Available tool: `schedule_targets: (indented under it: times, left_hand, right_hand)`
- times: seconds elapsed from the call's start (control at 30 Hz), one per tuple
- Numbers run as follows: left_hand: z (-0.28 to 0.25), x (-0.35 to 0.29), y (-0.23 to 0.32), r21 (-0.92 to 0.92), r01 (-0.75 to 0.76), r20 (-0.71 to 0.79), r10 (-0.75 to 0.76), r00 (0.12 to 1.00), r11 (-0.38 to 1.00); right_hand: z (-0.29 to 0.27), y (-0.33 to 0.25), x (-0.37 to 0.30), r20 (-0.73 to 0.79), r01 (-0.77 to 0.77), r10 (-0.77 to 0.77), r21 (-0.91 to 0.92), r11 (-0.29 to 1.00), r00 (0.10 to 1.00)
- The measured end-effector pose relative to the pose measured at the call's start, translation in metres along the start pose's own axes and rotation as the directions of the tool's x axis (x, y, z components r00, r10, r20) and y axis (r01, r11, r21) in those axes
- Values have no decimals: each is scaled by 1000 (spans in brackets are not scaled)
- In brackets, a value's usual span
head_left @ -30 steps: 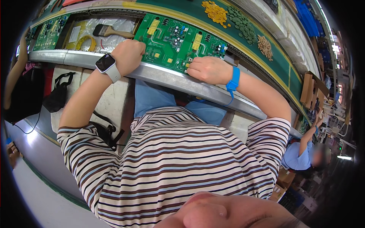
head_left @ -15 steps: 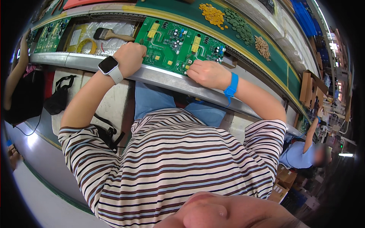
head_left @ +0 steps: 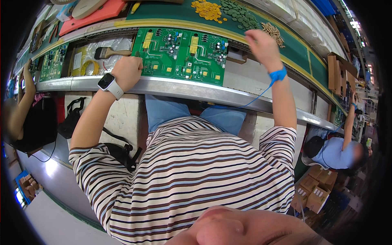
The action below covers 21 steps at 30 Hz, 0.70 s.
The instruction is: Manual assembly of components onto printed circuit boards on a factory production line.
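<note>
A green circuit board (head_left: 163, 67), set with yellow, black and blue parts, lies on the metal-edged line in front of me, with a similar board half joined at its right. My left hand (head_left: 128, 72) is closed in a fist at its left edge; whatever its fingers hold is hidden. Up and to the right, my right hand (head_left: 263, 49) is raised off the board, its fingers apart near the green discs (head_left: 241, 14) and the tan cylindrical pieces (head_left: 272, 33). Nothing shows in it. A blue wrist strap (head_left: 278, 74) with a cord circles that wrist.
Orange discs (head_left: 207, 11) lie heaped on the green belt. Left of the board, a brush (head_left: 110, 52) and a yellow tape roll (head_left: 90, 67) rest on clear plastic. The metal rail (head_left: 171, 85) runs along my side. Co-workers sit at both sides.
My right hand has left the board's lower edge and risen rightward toward the piles. My left hand stays closed at the board's left edge. The view has shifted slightly.
</note>
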<state>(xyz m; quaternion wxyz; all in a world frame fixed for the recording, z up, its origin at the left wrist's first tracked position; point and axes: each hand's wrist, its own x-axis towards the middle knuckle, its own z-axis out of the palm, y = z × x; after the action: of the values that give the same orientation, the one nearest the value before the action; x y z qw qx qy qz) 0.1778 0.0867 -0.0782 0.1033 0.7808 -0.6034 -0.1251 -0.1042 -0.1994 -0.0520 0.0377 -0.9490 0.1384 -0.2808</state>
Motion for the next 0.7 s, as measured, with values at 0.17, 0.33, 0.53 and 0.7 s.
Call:
schedule_targets:
  times: [0.17, 0.33, 0.53, 0.7]
  left_hand:
    - [-2, 0, 1, -19, 6, -15, -7, 1000, 1000]
    - [-5, -1, 5, -35, 43, 33, -42, 999, 998]
    - [-1, -3, 5, 40, -24, -10, 25, 1000, 999]
    - [-16, -12, 14, 50, -66, -21, 67, 998, 997]
  right_hand:
    - [-17, 87, -28, -66, -347, 341, -218, 912, 938]
    - [1, 114, -57, -118, -420, 408, -400, 815, 905]
    - [5, 125, -56, -67, -389, 398, -410, 825, 915]
    - [8, 124, -55, -93, -365, 359, -401, 840, 929]
